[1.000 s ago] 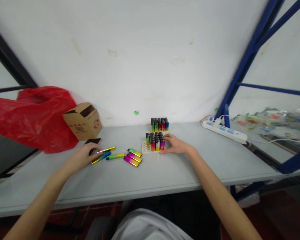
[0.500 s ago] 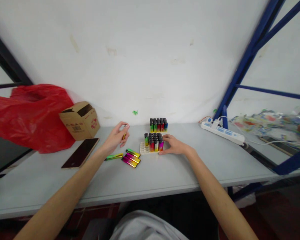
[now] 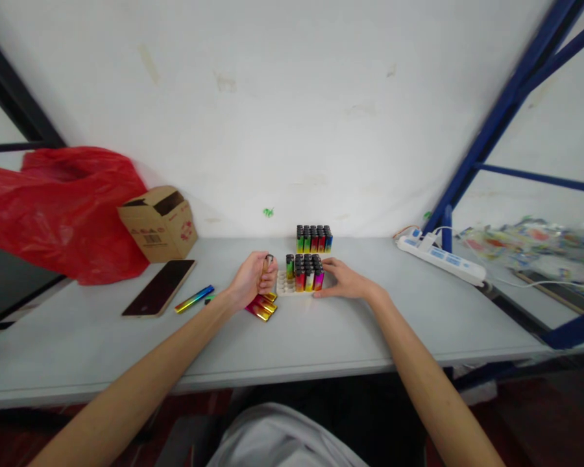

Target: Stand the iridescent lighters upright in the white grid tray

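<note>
My left hand [image 3: 254, 280] is closed around a lighter [image 3: 267, 266], its dark top sticking up out of the fist, just left of a white tray [image 3: 286, 290]. Black-topped lighters [image 3: 309, 279] stand upright in the tray's right part, with a green one [image 3: 290, 267] at their left; holes show at the tray's left. My right hand [image 3: 343, 280] grips the tray's right side, thumb in front and fingers behind, against the lighters. Pink-and-gold lighters [image 3: 265, 310] lie partly hidden below my left hand. A blue-and-yellow lighter [image 3: 194, 299] lies beside the left forearm.
Another block of upright lighters [image 3: 314, 240] stands behind, by the wall. At left are a phone [image 3: 159, 288], a cardboard box [image 3: 161, 226] and a red plastic bag [image 3: 73, 214]. A power strip [image 3: 440, 261] and a blue frame post [image 3: 491, 120] are at right.
My left hand has moved right and closer to the tray, carrying the lighter. The blue-and-yellow lighter has come into sight by the forearm. My right hand stays at the tray.
</note>
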`<state>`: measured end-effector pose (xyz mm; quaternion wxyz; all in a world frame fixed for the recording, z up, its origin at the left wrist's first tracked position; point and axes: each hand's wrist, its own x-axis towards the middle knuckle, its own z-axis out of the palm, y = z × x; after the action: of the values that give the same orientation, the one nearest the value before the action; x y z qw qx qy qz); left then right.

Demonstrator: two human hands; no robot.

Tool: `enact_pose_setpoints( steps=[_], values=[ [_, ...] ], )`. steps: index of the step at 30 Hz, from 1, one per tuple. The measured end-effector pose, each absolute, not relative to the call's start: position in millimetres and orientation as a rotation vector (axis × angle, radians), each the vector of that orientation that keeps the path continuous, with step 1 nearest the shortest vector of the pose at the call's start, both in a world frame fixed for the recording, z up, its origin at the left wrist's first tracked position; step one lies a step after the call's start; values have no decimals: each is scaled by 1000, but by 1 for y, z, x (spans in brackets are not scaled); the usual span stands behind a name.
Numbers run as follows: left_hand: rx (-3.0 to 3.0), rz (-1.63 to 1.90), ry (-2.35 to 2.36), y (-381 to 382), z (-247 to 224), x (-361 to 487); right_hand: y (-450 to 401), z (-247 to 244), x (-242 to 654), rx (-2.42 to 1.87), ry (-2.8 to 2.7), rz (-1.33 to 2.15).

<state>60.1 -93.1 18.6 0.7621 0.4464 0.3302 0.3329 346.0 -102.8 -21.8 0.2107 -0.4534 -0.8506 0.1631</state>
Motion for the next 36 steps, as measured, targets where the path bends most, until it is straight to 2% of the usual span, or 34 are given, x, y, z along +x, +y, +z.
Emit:
enact_pose_setpoints(
  steps=[27, 36],
  values=[
    [931, 756, 676, -97, 14, 61, -103, -23, 346, -1265, -2355, 467],
    [1122, 842, 656, -102, 14, 69, -104, -19, 345, -1273, -2368, 482]
  ],
)
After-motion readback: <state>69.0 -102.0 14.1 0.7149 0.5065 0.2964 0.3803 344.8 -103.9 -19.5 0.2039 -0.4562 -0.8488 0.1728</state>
